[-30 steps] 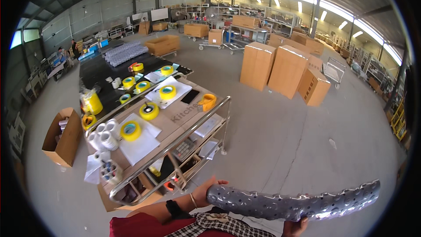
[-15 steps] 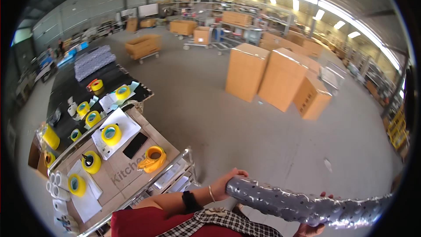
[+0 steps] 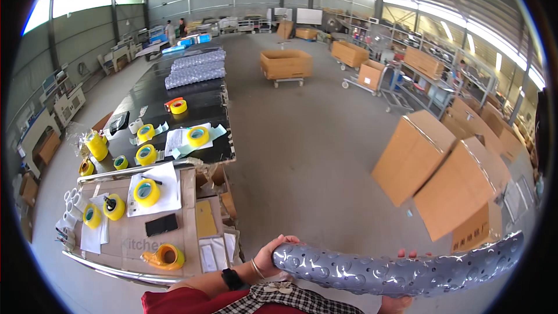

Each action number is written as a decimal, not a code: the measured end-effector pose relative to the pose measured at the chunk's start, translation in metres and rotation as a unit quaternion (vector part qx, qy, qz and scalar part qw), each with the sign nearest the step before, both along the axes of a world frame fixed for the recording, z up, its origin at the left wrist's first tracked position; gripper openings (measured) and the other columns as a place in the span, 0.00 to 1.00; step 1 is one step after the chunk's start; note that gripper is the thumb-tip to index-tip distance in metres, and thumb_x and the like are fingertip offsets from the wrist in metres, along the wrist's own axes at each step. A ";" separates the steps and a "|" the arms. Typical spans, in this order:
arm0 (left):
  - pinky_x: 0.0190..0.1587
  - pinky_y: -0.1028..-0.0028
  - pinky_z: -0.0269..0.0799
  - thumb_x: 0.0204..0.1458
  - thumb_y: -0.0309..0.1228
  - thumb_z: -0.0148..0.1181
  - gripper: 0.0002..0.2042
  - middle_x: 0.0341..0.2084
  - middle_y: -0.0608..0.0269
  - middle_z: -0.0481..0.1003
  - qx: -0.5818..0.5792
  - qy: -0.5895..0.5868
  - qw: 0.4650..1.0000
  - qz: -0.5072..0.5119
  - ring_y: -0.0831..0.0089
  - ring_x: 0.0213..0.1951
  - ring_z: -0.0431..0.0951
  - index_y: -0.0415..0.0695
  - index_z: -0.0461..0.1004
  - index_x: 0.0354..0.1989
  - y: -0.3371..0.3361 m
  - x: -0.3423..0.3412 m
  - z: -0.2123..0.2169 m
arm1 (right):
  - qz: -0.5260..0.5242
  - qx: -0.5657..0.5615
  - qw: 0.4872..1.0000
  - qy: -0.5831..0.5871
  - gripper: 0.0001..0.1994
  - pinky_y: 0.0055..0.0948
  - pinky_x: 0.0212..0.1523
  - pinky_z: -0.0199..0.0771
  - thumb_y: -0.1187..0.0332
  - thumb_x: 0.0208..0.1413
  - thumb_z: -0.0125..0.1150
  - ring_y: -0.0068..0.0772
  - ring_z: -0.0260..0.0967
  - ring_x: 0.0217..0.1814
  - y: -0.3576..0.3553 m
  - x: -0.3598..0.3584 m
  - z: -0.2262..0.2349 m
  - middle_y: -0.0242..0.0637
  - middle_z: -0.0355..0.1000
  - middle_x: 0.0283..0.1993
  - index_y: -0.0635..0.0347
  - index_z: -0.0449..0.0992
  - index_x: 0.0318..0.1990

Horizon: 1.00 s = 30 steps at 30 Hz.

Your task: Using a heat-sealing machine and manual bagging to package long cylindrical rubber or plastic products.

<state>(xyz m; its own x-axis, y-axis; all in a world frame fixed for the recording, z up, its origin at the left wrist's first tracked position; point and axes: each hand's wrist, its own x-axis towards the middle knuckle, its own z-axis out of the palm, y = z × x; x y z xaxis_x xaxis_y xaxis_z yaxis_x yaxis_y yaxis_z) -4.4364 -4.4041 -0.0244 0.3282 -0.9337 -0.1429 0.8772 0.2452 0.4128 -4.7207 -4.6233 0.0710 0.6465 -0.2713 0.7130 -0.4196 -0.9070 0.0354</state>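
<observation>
Grey roll [image 3: 372,270] nearer than the counter [image 3: 200,96] and to its right, well apart. Long axis crosswise, slightly bowed, ends pointing left and right. Left hand [image 3: 267,259] grips left end; right hand [image 3: 397,303] clasps it near the middle.

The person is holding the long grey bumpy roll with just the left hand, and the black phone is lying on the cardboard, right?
Not just the left hand: the head view shows the right hand holding the long grey bumpy roll too, farther along it. The black phone does lie on the cardboard.
</observation>
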 end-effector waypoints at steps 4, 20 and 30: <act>0.60 0.56 0.68 0.63 0.51 0.48 0.23 0.53 0.51 0.72 -0.025 0.014 0.999 0.023 0.58 0.56 0.73 0.43 0.69 0.53 -0.083 0.081 -0.034 | 0.011 -0.036 0.999 0.008 0.26 0.54 0.75 0.43 0.56 0.62 0.58 0.44 0.50 0.75 -0.096 0.112 -0.007 0.32 0.61 0.70 0.49 0.66 0.66; 0.59 0.62 0.71 0.65 0.51 0.45 0.24 0.51 0.53 0.73 -0.027 -0.084 0.989 0.118 0.61 0.54 0.75 0.43 0.67 0.56 -0.431 0.504 0.017 | 0.631 0.510 0.530 -0.247 0.51 0.63 0.69 0.57 0.48 0.46 0.73 0.56 0.50 0.74 -0.463 0.589 0.005 0.38 0.49 0.74 0.33 0.43 0.74; 0.58 0.58 0.71 0.65 0.48 0.47 0.20 0.51 0.50 0.73 0.016 -0.032 0.939 0.341 0.58 0.53 0.75 0.42 0.68 0.51 -0.485 0.740 0.027 | 0.626 0.735 0.215 -0.150 0.52 0.62 0.64 0.66 0.60 0.43 0.78 0.57 0.57 0.70 -0.585 0.963 0.013 0.39 0.59 0.69 0.33 0.47 0.73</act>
<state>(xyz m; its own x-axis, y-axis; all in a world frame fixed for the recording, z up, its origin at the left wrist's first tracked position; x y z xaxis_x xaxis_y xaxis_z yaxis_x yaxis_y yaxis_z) -3.6966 -4.8892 0.0024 0.8574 -0.4987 -0.1269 0.4938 0.7282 0.4752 -3.7579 -5.2080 0.0844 0.8541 -0.0928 0.5118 0.4007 0.7447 -0.5337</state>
